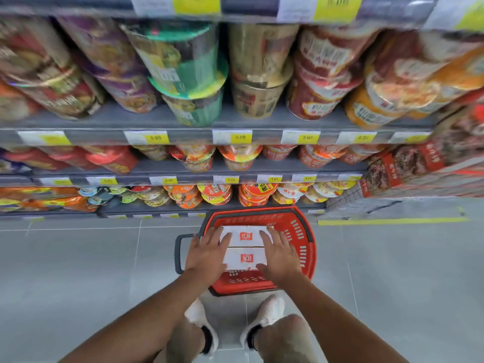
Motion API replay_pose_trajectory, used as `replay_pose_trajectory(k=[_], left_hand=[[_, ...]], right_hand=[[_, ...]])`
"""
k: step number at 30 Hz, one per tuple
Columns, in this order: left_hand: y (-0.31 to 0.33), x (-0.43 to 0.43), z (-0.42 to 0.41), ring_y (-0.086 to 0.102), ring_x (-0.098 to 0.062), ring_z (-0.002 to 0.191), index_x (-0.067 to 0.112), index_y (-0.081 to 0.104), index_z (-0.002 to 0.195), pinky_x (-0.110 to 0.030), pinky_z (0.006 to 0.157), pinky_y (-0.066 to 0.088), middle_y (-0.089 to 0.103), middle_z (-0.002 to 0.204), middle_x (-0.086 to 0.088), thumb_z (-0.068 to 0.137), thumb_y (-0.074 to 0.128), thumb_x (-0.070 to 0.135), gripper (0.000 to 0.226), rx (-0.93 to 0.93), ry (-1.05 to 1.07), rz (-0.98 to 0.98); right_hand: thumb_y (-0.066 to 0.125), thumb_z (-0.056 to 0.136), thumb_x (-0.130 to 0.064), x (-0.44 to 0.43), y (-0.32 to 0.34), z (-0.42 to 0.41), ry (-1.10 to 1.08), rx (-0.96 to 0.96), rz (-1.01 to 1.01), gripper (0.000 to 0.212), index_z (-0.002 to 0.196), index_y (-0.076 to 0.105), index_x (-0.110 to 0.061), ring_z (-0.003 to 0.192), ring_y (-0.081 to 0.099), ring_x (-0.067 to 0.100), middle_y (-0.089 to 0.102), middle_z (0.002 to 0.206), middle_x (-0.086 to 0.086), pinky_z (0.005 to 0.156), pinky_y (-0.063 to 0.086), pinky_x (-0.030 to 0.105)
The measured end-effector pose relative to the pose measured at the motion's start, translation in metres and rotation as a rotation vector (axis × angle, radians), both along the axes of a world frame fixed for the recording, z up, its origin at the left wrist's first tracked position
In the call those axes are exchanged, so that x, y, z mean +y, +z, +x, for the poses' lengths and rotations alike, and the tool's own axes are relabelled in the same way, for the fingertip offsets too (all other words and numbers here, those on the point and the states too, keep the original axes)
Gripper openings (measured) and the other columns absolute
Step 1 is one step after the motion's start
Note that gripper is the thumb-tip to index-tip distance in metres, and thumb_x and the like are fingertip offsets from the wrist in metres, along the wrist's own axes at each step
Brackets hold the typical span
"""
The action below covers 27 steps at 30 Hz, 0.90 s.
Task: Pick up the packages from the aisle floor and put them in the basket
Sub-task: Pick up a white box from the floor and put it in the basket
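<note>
Within the rim of the red basket sit 2 white packages, side by side and touching: the far package and the near package, each with a red logo on top. We lay our left hand flat over their left ends and our right hand over their right ends, fingers straight and spread. A dark handle juts from the basket's left side. Behind the basket rise shelves of noodle cups. Just before it stand our 2 white shoes on grey floor.
</note>
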<state>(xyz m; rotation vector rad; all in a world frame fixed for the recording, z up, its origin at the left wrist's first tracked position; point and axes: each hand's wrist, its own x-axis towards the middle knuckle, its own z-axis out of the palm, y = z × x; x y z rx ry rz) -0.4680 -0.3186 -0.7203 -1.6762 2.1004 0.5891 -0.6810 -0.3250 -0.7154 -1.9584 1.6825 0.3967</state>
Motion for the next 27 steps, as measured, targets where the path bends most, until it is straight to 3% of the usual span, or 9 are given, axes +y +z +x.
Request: replay_pose_trajectory(k=[8,15,22,27], left_hand=[[0.193,-0.001,0.045,0.001,-0.025,0.157,0.030,0.002,0.161,-0.061,0.124,0.013,0.004,0.170,0.000,0.095,0.053,0.062,0.090,0.118,0.036,-0.172],[0.270,0.020,0.077,-0.006,-0.023,0.158,0.035,-0.010,0.160,-0.059,0.125,0.005,-0.005,0.171,0.005,0.093,0.041,0.074,0.093,0.099,0.221,-0.358],[0.299,0.087,0.121,-0.003,-0.021,0.158,0.033,0.000,0.162,-0.061,0.123,0.010,0.001,0.171,0.006,0.079,0.011,0.087,0.100,0.085,0.525,-0.541],[0.314,0.161,0.164,-0.002,-0.019,0.158,0.035,0.001,0.162,-0.062,0.123,0.014,0.000,0.171,0.010,0.090,0.041,0.079,0.093,0.043,0.774,-0.614]], right_hand=[[0.072,0.082,-0.069,-0.029,0.195,0.023,-0.038,-0.080,-0.221,0.104,0.161,0.023,-0.024,0.157,0.017,0.029,0.020,0.169,0.004,0.122,0.028,0.051],[0.064,0.075,-0.083,-0.050,0.280,0.055,0.148,-0.159,-0.365,0.115,0.163,0.017,-0.026,0.155,0.020,0.028,0.021,0.169,0.001,0.124,0.028,0.050],[0.063,0.075,-0.085,-0.033,0.318,0.122,0.427,-0.262,-0.402,0.116,0.164,0.014,-0.030,0.158,0.011,0.022,0.012,0.172,-0.004,0.127,0.021,0.047],[0.053,0.067,-0.097,0.000,0.336,0.211,0.670,-0.327,-0.400,0.125,0.164,0.014,-0.028,0.158,0.012,0.022,0.013,0.172,-0.004,0.126,0.024,0.049]])
